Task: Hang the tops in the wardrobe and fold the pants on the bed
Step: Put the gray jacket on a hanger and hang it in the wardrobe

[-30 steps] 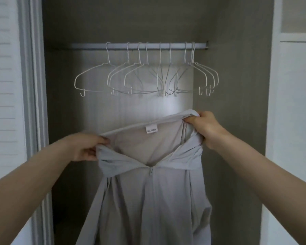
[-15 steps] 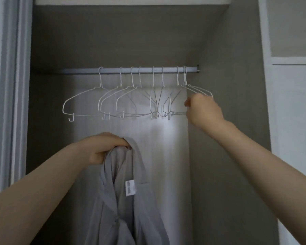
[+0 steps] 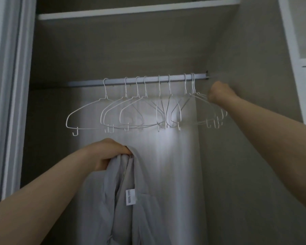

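Since half a second ago the right hand [image 3: 217,93] has risen from the lower wires of the rightmost hangers to a spot just under the right end of the wardrobe rail [image 3: 138,80], and the head view has tipped upward, bringing a white shelf [image 3: 131,11] above the rail into sight. Its fingers are curled inward at the shoulder of the rightmost white wire hanger [image 3: 201,101] — whether they actually close on the wire cannot be told, since the back of the hand hides them.

Below the rail and left of its middle, the left hand [image 3: 106,156] grips a bunched fold of the grey top [image 3: 127,200], fingers wrapped over the gathered fabric. Hanging limp from that grip, the top falls past the bottom edge of the view, with a small white label [image 3: 130,196] showing on its inner side — the garment is on no hanger yet.

Along the rail hangs a row of white wire hangers [image 3: 131,112], the leftmost one a little apart from the others, and those under the rail's right end crowded close together beside the right hand.
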`<state>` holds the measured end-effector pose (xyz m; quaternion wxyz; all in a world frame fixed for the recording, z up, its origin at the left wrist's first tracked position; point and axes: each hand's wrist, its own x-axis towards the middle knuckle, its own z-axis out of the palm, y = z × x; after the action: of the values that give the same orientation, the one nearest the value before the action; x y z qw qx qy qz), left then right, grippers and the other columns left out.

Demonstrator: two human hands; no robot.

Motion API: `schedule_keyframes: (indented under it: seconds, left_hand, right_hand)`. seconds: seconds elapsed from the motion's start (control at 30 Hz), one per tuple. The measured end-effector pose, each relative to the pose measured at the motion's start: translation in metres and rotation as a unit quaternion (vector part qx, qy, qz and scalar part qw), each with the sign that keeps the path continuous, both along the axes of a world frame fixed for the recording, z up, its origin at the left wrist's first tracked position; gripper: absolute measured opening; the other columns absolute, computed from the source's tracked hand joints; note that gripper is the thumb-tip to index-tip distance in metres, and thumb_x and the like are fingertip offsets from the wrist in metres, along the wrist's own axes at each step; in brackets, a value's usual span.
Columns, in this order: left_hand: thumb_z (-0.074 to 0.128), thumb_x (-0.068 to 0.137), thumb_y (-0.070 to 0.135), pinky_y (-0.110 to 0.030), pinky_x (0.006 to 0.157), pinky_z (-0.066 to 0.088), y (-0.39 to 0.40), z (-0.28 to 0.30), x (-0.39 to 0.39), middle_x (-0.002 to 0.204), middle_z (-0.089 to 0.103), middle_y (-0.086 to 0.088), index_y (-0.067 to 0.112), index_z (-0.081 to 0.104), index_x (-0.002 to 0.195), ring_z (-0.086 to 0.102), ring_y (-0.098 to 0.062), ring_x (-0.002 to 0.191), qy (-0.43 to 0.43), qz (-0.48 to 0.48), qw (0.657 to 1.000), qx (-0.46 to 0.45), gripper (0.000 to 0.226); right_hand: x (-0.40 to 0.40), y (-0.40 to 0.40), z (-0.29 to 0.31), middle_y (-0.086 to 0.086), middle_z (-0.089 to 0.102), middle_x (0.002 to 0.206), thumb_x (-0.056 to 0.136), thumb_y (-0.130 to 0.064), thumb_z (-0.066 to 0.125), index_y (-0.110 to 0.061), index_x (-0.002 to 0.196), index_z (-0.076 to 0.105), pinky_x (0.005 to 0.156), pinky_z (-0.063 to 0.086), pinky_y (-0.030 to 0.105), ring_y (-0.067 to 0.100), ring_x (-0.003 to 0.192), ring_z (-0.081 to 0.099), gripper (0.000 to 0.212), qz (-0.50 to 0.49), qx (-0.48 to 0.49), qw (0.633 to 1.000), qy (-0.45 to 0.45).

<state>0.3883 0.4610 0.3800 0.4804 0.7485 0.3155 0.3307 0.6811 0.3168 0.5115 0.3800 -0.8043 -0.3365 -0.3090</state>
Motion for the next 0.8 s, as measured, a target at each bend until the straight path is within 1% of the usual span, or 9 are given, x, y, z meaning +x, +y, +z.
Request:
schedule_keyframes:
  seconds: [0.07, 0.13, 0.23, 0.37, 0.43, 0.57, 0.67, 0.73, 0.8]
  left_hand:
    - [0.077, 0.079, 0.007, -0.036, 0.068, 0.061, 0.004, -0.001, 0.0, 0.093, 0.074, -0.021, -0.01, 0.067, 0.104, 0.073, -0.031, 0.081, -0.014, 0.011, 1.0, -0.003, 0.032]
    - [0.076, 0.08, 0.006, -0.034, 0.059, 0.06, 0.006, -0.001, 0.0, 0.09, 0.074, -0.022, -0.011, 0.066, 0.104, 0.072, -0.029, 0.073, -0.02, 0.02, 1.0, -0.01, 0.031]
    - [0.076, 0.08, 0.007, -0.034, 0.059, 0.06, 0.009, -0.003, -0.003, 0.09, 0.074, -0.022, -0.01, 0.066, 0.104, 0.072, -0.03, 0.077, -0.012, 0.034, 0.999, -0.013, 0.031]
    - [0.076, 0.081, 0.006, -0.037, 0.067, 0.059, 0.01, -0.009, -0.007, 0.094, 0.073, -0.023, -0.01, 0.066, 0.106, 0.072, -0.035, 0.086, 0.009, 0.033, 0.999, -0.016, 0.031]
    - [0.074, 0.082, 0.005, -0.036, 0.066, 0.059, 0.009, -0.013, -0.008, 0.095, 0.073, -0.024, -0.01, 0.067, 0.105, 0.071, -0.035, 0.086, 0.012, 0.031, 0.999, -0.019, 0.029]
    - [0.073, 0.082, 0.002, -0.037, 0.067, 0.059, 0.01, -0.019, -0.01, 0.094, 0.072, -0.025, -0.013, 0.066, 0.104, 0.07, -0.036, 0.087, 0.002, 0.038, 0.999, -0.019, 0.028]
    - [0.073, 0.084, 0.008, -0.034, 0.064, 0.059, 0.011, -0.024, -0.009, 0.092, 0.073, -0.023, -0.01, 0.068, 0.101, 0.071, -0.034, 0.084, 0.011, 0.053, 0.998, -0.006, 0.025]
    - [0.073, 0.084, 0.012, -0.036, 0.071, 0.058, 0.015, -0.028, -0.009, 0.091, 0.073, -0.022, -0.007, 0.068, 0.098, 0.071, -0.035, 0.086, 0.017, 0.074, 0.997, 0.002, 0.025]
    - [0.072, 0.083, 0.011, -0.041, 0.076, 0.058, 0.017, -0.031, -0.008, 0.089, 0.073, -0.024, -0.008, 0.068, 0.097, 0.07, -0.037, 0.085, 0.01, 0.089, 0.996, -0.005, 0.024]
  right_hand:
    - [0.004, 0.003, 0.005, 0.022, 0.07, 0.088, 0.09, -0.007, 0.053, 0.009, 0.099, 0.065, 0.08, 0.049, 0.035, 0.034, 0.091, 0.065, 0.022, 0.022, -0.012, 0.999, 0.027]
    - [0.008, 0.006, 0.008, 0.015, 0.06, 0.058, 0.092, -0.003, 0.048, 0.004, 0.072, 0.06, 0.06, 0.045, 0.03, 0.027, 0.059, 0.056, 0.025, 0.054, -0.004, 0.995, 0.078]
    - [0.013, 0.01, 0.005, 0.01, 0.049, 0.065, 0.096, -0.009, 0.043, -0.008, 0.065, 0.047, 0.055, 0.036, 0.026, 0.022, 0.055, 0.043, 0.031, 0.105, 0.006, 0.982, 0.155]
    - [0.018, 0.016, 0.002, 0.016, 0.052, 0.076, 0.095, -0.008, 0.047, -0.006, 0.091, 0.058, 0.056, 0.036, 0.026, 0.022, 0.057, 0.044, 0.012, 0.126, 0.022, 0.977, 0.17]
    - [0.02, 0.021, 0.002, 0.02, 0.056, 0.082, 0.095, -0.002, 0.045, 0.001, 0.091, 0.057, 0.051, 0.038, 0.028, 0.024, 0.055, 0.048, 0.014, 0.147, 0.057, 0.975, 0.159]
    - [0.027, 0.027, 0.006, 0.02, 0.057, 0.086, 0.093, 0.001, 0.05, 0.001, 0.062, 0.045, 0.052, 0.042, 0.036, 0.033, 0.071, 0.055, 0.032, 0.122, 0.093, 0.981, 0.12]
    - [0.019, 0.019, 0.008, 0.024, 0.06, 0.111, 0.092, 0.0, 0.051, 0.01, 0.092, 0.059, 0.081, 0.051, 0.042, 0.042, 0.106, 0.059, 0.013, 0.106, 0.146, 0.976, 0.119]
    - [0.015, 0.014, 0.006, 0.027, 0.056, 0.126, 0.094, -0.001, 0.046, 0.012, 0.117, 0.056, 0.097, 0.044, 0.043, 0.042, 0.121, 0.052, 0.028, 0.079, 0.167, 0.976, 0.112]
    - [0.007, 0.008, -0.004, 0.028, 0.055, 0.129, 0.095, -0.002, 0.044, 0.011, 0.121, 0.055, 0.1, 0.042, 0.04, 0.041, 0.124, 0.05, 0.031, 0.064, 0.184, 0.975, 0.102]
